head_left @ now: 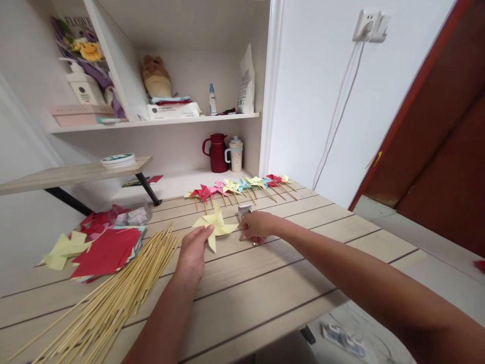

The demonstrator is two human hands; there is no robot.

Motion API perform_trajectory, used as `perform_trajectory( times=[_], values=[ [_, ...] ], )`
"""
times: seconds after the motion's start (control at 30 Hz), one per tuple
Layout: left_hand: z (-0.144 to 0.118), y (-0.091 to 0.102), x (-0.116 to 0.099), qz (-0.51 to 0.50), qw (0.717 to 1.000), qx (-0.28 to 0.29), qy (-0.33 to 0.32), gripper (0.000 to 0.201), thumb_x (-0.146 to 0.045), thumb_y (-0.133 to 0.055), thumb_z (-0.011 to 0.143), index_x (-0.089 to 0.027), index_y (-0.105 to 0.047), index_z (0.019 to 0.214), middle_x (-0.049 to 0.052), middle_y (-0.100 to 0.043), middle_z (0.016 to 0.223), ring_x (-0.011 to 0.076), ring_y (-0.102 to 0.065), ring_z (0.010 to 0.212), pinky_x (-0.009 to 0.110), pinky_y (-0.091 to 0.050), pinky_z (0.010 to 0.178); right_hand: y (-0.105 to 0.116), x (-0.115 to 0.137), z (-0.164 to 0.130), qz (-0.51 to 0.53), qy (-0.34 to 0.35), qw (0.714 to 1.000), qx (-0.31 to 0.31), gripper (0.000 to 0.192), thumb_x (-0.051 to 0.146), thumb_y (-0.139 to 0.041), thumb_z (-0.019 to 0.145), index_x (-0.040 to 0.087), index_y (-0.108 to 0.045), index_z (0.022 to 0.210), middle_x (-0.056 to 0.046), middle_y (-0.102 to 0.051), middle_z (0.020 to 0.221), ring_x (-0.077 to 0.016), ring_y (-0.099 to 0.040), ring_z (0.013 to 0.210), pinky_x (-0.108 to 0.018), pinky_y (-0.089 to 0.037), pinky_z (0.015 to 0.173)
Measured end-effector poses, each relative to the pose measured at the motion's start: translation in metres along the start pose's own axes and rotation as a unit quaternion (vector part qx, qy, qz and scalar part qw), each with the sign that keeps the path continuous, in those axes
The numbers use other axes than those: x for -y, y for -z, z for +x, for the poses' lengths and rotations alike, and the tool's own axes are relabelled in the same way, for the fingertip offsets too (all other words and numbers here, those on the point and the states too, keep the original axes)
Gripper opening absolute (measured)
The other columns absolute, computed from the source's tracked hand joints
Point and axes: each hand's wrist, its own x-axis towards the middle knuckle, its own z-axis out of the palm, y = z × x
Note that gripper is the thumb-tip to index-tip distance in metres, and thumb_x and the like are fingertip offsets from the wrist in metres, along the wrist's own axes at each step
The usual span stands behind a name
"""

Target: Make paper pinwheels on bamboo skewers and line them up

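Skewers (pixel 113 298) in loose pile left of left hand, long axis running up-right toward it; red paper stack (pixel 104 250) beyond. Left hand (pixel 193 253) pinches yellow pinwheel (pixel 215 225) by near blade, flat on table (pixel 284 283). Right hand (pixel 257 227) just right of pinwheel, curled over small metal thing (pixel 244 210); grip unclear. Hands close, pinwheel between.

Paper pinwheel (pixel 216 224) on worktop (pixel 265 283), between left hand (pixel 193 253) and right hand (pixel 257 226). Stick bundle (pixel 113 298) left of left hand. Paper stack (pixel 104 250) behind sticks. Pinwheel row (pixel 238 187) behind hands. Small box (pixel 244 210), maybe, just behind right hand.
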Motion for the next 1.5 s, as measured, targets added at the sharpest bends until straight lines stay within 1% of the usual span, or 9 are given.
perform_trajectory(
  times=[0.27,0.43,0.73,0.83,0.93,1.1,1.23,1.4,1.5],
  values=[
    [0.000,0.000,0.001,-0.006,1.000,-0.013,-0.001,0.011,-0.010,-0.081,0.067,-0.014,-0.071,0.068,0.004,-0.073,0.074,0.0102,-0.064,0.067,0.021,-0.048,0.068,-0.017,-0.038,-0.015,0.139,0.123,0.981,-0.063,0.010,0.020,-0.056,0.079,0.019,-0.062,0.072,0.000,-0.064,0.067,-0.0129,-0.058,0.062,-0.024,-0.044,0.060],
    [0.000,0.001,0.002,-0.004,1.000,-0.016,-0.005,0.012,-0.012,-0.082,0.065,-0.013,-0.071,0.070,0.004,-0.072,0.072,0.0106,-0.064,0.067,0.021,-0.048,0.069,-0.028,-0.053,-0.021,0.189,0.162,0.964,-0.095,0.013,0.024,-0.064,0.073,0.018,-0.067,0.084,-0.003,-0.069,0.081,-0.0155,-0.062,0.074,-0.025,-0.047,0.067],
    [0.000,0.002,0.002,-0.001,1.000,-0.008,-0.006,0.007,-0.012,-0.078,0.070,-0.014,-0.072,0.072,0.004,-0.074,0.076,0.0100,-0.064,0.069,0.020,-0.048,0.069,-0.032,-0.042,-0.012,0.175,0.153,0.960,-0.153,0.008,0.016,-0.060,0.068,0.018,-0.067,0.066,0.001,-0.064,0.064,-0.0132,-0.053,0.060,-0.024,-0.039,0.059],
    [-0.001,0.001,0.001,-0.005,1.000,-0.011,-0.004,0.008,-0.010,-0.078,0.071,-0.014,-0.071,0.070,0.004,-0.074,0.074,0.0103,-0.064,0.067,0.021,-0.049,0.068,-0.033,-0.036,-0.006,0.185,0.156,0.959,-0.149,0.010,0.019,-0.060,0.071,0.017,-0.070,0.071,-0.001,-0.065,0.067,-0.0134,-0.054,0.061,-0.024,-0.040,0.059],
    [-0.002,-0.001,0.000,-0.008,1.000,-0.016,-0.002,0.010,-0.008,-0.077,0.071,-0.015,-0.071,0.068,0.004,-0.073,0.072,0.0100,-0.064,0.065,0.020,-0.049,0.067,-0.038,-0.029,0.000,0.193,0.186,0.954,-0.135,0.011,0.023,-0.064,0.073,0.017,-0.073,0.075,-0.003,-0.068,0.079,-0.0153,-0.059,0.072,-0.024,-0.044,0.065],
    [-0.002,-0.001,0.000,-0.013,1.000,-0.008,-0.002,0.008,-0.011,-0.079,0.070,-0.013,-0.071,0.069,0.005,-0.073,0.073,0.0099,-0.064,0.065,0.021,-0.049,0.068,-0.046,-0.025,0.006,0.168,0.227,0.952,-0.119,0.006,0.021,-0.071,0.069,0.021,-0.076,0.073,-0.003,-0.062,0.082,-0.0187,-0.058,0.085,-0.026,-0.044,0.074],
    [-0.001,0.002,0.001,-0.015,1.000,0.004,-0.004,0.016,-0.016,-0.083,0.065,-0.011,-0.071,0.074,0.006,-0.073,0.076,0.0111,-0.065,0.069,0.022,-0.048,0.071,-0.048,-0.029,0.008,0.158,0.230,0.952,-0.126,0.008,0.018,-0.070,0.069,0.022,-0.076,0.072,-0.002,-0.060,0.077,-0.0186,-0.055,0.083,-0.026,-0.042,0.074],
    [0.000,0.004,0.003,-0.010,1.000,0.014,-0.008,0.021,-0.020,-0.084,0.063,-0.012,-0.071,0.078,0.006,-0.073,0.080,0.0125,-0.066,0.074,0.023,-0.048,0.073,-0.049,-0.032,0.008,0.176,0.228,0.951,-0.109,0.011,0.019,-0.067,0.071,0.019,-0.076,0.077,0.000,-0.062,0.070,-0.0140,-0.053,0.066,-0.023,-0.039,0.060],
    [0.000,0.004,0.003,-0.005,1.000,0.014,-0.010,0.020,-0.021,-0.083,0.063,-0.012,-0.071,0.077,0.006,-0.073,0.080,0.0126,-0.065,0.074,0.023,-0.048,0.073,-0.051,-0.032,0.008,0.190,0.227,0.949,-0.110,0.011,0.020,-0.067,0.071,0.019,-0.075,0.078,0.000,-0.063,0.072,-0.0135,-0.054,0.066,-0.023,-0.040,0.060]
  ],
)
